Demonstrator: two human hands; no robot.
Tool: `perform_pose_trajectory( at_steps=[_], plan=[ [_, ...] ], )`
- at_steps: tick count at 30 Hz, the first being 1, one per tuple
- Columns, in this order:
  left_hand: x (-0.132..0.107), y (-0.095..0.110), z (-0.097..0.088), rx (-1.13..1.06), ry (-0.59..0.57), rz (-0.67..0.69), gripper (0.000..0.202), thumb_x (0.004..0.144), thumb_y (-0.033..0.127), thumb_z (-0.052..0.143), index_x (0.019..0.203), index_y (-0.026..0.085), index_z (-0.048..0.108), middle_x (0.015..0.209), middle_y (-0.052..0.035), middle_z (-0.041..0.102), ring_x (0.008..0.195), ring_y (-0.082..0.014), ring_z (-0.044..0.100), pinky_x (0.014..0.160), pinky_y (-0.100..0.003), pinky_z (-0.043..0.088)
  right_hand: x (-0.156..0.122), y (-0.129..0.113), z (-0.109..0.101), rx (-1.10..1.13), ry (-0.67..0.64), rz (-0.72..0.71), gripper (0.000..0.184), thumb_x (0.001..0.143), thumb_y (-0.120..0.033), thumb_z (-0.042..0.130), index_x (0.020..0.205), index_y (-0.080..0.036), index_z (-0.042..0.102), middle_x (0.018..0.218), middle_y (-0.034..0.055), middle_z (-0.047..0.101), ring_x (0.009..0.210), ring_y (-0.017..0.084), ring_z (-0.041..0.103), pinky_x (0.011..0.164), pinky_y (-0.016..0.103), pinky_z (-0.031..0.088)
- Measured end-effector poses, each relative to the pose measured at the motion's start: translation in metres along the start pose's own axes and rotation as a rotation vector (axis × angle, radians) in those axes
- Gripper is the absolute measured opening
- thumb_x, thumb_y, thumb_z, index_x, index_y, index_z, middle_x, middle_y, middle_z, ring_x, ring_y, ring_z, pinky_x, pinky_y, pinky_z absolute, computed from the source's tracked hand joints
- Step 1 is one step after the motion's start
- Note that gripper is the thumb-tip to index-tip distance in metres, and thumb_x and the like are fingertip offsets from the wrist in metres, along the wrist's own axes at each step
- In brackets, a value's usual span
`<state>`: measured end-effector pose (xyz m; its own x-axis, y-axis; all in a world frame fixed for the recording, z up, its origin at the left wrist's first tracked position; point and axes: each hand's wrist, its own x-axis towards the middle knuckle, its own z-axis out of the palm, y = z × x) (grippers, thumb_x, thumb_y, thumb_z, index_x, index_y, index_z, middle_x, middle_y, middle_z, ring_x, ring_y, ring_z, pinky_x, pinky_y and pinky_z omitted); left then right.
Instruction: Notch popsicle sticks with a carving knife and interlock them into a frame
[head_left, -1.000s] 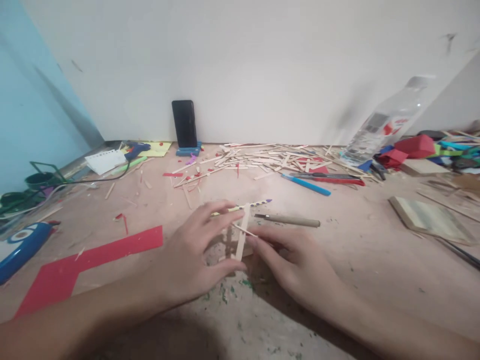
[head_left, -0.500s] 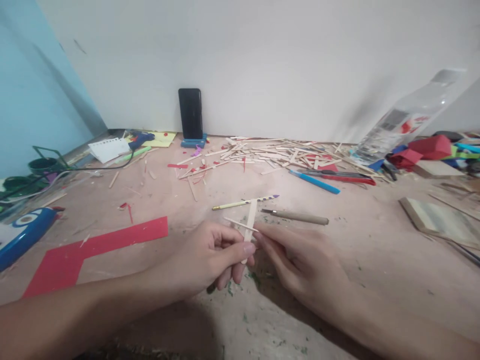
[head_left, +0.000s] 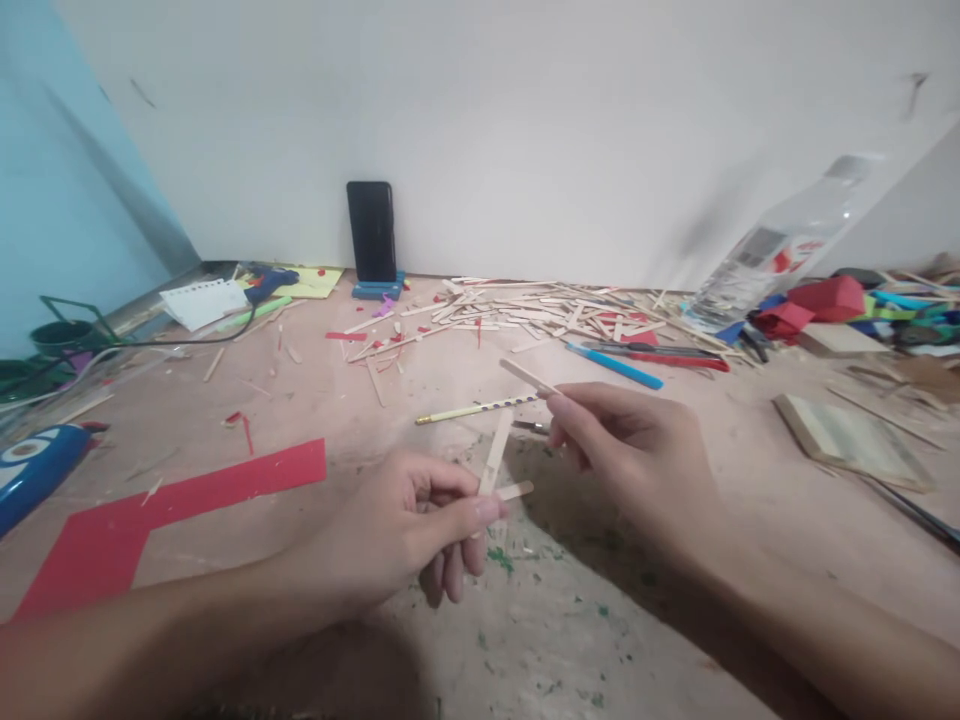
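My left hand [head_left: 442, 520] is closed, pinching wooden craft sticks [head_left: 496, 452] between thumb and fingers. One of them points up and away, and another stick end [head_left: 516, 491] pokes out to the right near the thumb; whether they are joined is hidden by the fingers. My right hand [head_left: 630, 440], up and to the right, pinches a single craft stick [head_left: 525, 376] that points to the upper left. It is apart from the sticks in my left hand. Behind the hands lie a patterned pencil [head_left: 472, 408] and a craft knife [head_left: 531, 427], the knife mostly covered by my right hand.
A pile of craft sticks [head_left: 517, 305] spreads along the wall, with a blue pen-like tool [head_left: 615, 366] before it. A phone [head_left: 371, 232] stands at the back. To the right are a leaning plastic bottle [head_left: 772, 250] and a wood block [head_left: 847, 440]; red paper [head_left: 232, 480] lies left.
My right hand has lifted its stick up and away to the right from the sticks in my left hand. A crossing stick end now shows by my left thumb. The view has shifted slightly.
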<state>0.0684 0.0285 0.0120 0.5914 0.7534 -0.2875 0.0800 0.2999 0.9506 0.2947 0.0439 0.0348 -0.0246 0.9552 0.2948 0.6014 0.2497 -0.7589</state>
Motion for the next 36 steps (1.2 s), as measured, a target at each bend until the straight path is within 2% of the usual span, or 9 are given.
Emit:
perform_pose_trajectory(
  at_steps=[3,6,9,19,24,27,30,32,36],
  plan=[
    [0.002,0.002,-0.006,0.019,0.034,0.04,0.035,0.095,0.042,0.068,0.117,0.014,0.07,0.063,-0.0003,0.066,0.047,-0.0086,0.058,0.048,-0.017,0.047,-0.008,-0.004,0.006,0.148,-0.145,0.05,0.034,0.104,-0.044,0.056,0.084,-0.02,0.07,0.065,-0.0015,0.062,0.054,0.012,0.052,0.049,0.025,0.04],
    [0.002,0.001,-0.01,0.046,0.054,0.08,0.031,0.096,0.038,0.067,0.117,0.016,0.068,0.063,0.0003,0.067,0.049,-0.009,0.058,0.049,-0.018,0.047,-0.014,-0.005,0.012,0.307,-0.271,0.135,0.029,0.104,-0.044,0.057,0.107,-0.02,0.073,0.067,-0.003,0.062,0.053,0.011,0.052,0.049,0.024,0.041],
    [0.003,0.0,-0.011,0.054,0.069,0.097,0.028,0.095,0.036,0.068,0.116,0.018,0.066,0.062,0.0018,0.067,0.047,-0.0085,0.057,0.048,-0.017,0.047,-0.015,-0.003,0.014,0.345,-0.305,0.177,0.031,0.103,-0.045,0.06,0.115,-0.019,0.073,0.067,-0.0031,0.063,0.051,0.01,0.051,0.049,0.024,0.04],
    [0.003,0.008,-0.014,0.109,0.19,0.106,0.034,0.092,0.042,0.072,0.076,0.013,0.066,0.062,-0.0025,0.069,0.044,-0.0076,0.058,0.043,-0.015,0.043,-0.019,-0.006,0.014,0.438,-0.305,0.212,0.026,0.102,-0.044,0.064,0.11,-0.019,0.066,0.065,-0.0035,0.066,0.046,0.009,0.05,0.047,0.023,0.038],
    [0.007,0.007,-0.016,0.108,0.198,0.123,0.031,0.091,0.039,0.073,0.075,0.013,0.069,0.063,-0.0019,0.069,0.048,-0.0071,0.059,0.045,-0.015,0.043,-0.018,-0.005,0.013,0.493,-0.325,0.244,0.025,0.102,-0.047,0.062,0.104,-0.022,0.059,0.067,-0.0042,0.067,0.047,0.009,0.051,0.047,0.021,0.037],
    [0.01,0.005,-0.015,0.077,0.212,0.084,0.031,0.088,0.041,0.076,0.077,0.013,0.07,0.061,-0.0009,0.067,0.045,-0.0069,0.057,0.045,-0.016,0.044,-0.013,0.001,0.013,0.421,-0.336,0.269,0.027,0.1,-0.047,0.062,0.095,-0.02,0.063,0.068,-0.0012,0.068,0.048,0.011,0.053,0.046,0.023,0.038],
    [0.01,0.005,-0.014,0.052,0.244,0.048,0.028,0.083,0.04,0.081,0.078,0.013,0.071,0.06,0.0001,0.066,0.045,-0.0063,0.055,0.045,-0.015,0.044,-0.009,0.009,0.013,0.211,-0.348,0.21,0.026,0.097,-0.041,0.065,0.085,-0.019,0.071,0.073,0.003,0.071,0.058,0.015,0.061,0.051,0.027,0.043],
    [0.01,0.006,-0.014,0.057,0.256,0.056,0.026,0.08,0.037,0.084,0.078,0.014,0.072,0.06,0.0006,0.066,0.046,-0.0062,0.055,0.046,-0.015,0.045,-0.007,0.012,0.013,0.082,-0.329,0.112,0.019,0.096,-0.037,0.067,0.09,-0.022,0.077,0.084,0.0042,0.075,0.071,0.019,0.068,0.06,0.03,0.05],
    [0.008,0.006,-0.015,0.063,0.236,0.1,0.023,0.087,0.036,0.078,0.082,0.014,0.073,0.064,0.0002,0.068,0.051,-0.0064,0.057,0.05,-0.016,0.049,-0.006,0.005,0.009,-0.034,-0.136,-0.16,0.011,0.095,-0.031,0.069,0.098,-0.027,0.079,0.105,0.0042,0.078,0.097,0.022,0.071,0.084,0.035,0.054]
  ],
)
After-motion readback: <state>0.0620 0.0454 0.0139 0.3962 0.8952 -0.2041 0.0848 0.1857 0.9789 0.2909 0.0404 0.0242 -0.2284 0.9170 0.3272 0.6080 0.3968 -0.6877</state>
